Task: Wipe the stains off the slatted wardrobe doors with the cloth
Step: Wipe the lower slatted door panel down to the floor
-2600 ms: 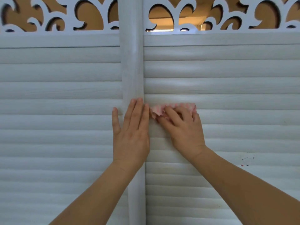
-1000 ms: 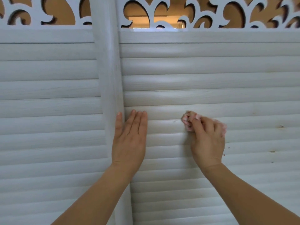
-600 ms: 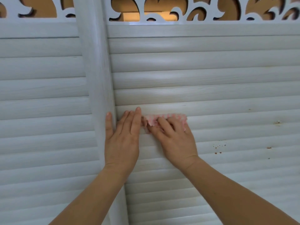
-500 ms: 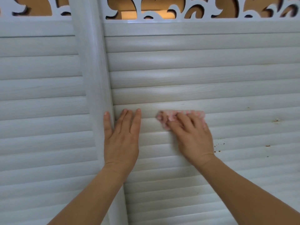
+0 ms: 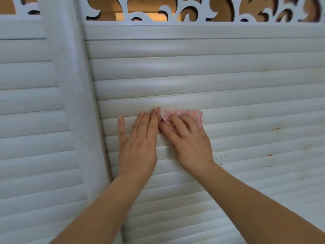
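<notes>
White slatted doors (image 5: 211, 76) bear no writing; right hand (image 5: 190, 145) presses cloth (image 5: 182, 114).

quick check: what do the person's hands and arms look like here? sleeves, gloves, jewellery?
Both forearms are bare as far as the frame shows: no sleeves in view. The left hand and right hand wear no gloves, and no rings, watch or bracelets show. Nails look short and unpainted, though they are small in this view.

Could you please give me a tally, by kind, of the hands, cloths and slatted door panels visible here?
Hands: 2, left hand and right hand
Cloths: 1, pink cloth
Slatted door panels: 2, left door and right door
Total: 5
</notes>
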The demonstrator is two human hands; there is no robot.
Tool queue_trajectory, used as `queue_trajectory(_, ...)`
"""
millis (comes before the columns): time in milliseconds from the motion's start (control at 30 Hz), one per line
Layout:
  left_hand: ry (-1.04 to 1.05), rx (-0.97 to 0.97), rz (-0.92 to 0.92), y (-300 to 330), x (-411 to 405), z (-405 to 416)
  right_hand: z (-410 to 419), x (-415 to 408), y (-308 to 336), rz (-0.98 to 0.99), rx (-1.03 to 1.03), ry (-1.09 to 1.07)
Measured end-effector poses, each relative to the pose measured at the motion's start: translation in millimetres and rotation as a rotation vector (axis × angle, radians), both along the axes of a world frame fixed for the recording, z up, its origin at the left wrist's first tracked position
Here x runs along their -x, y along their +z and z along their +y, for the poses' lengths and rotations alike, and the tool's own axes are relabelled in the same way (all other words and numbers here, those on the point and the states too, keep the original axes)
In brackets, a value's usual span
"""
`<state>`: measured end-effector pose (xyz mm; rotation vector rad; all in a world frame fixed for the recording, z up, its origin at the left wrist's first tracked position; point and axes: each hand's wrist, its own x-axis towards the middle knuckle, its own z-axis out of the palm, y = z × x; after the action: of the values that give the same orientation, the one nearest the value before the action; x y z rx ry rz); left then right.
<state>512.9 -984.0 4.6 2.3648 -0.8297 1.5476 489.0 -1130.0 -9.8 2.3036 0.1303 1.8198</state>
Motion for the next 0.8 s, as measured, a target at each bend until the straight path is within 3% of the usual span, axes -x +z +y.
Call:
queue_trajectory(67,-0.015,-0.021,-0.016,0.2,-0.8,-3.3,-31.7,8.7,1.3,0.007,-0.018,-0.023)
queue_trajectory(267,-0.132,-0.087,-0.090,10.3,2.7,-38.0,-73.5,27.2,-4.0,-0.068,-0.472,-0.069)
queue_trajectory(333,-0.209,-0.088,-0.120,16.5,4.1,-57.7,-61.7,23.5,-6.7,-0.050,-0.396,-0.030)
queue_trajectory(433,-0.276,-0.081,-0.144,24.0,5.7,-80.9,-64.9,24.4,-8.9,0.061,-0.071,0.040)
queue_trajectory(500,-0.269,-0.092,-0.142,22.9,4.5,-91.1,-82.8,30.4,-4.8,0.085,0.022,0.006)
queue_trajectory(600,-0.195,-0.113,-0.121,16.5,-0.4,-100.7,-110.3,40.6,-2.7,0.085,-0.011,-0.092)
queue_trajectory(800,-0.115,-0.127,-0.107,6.7,-1.5,-111.8,-174.3,65.7,-1.0,0.115,-0.296,-0.265)
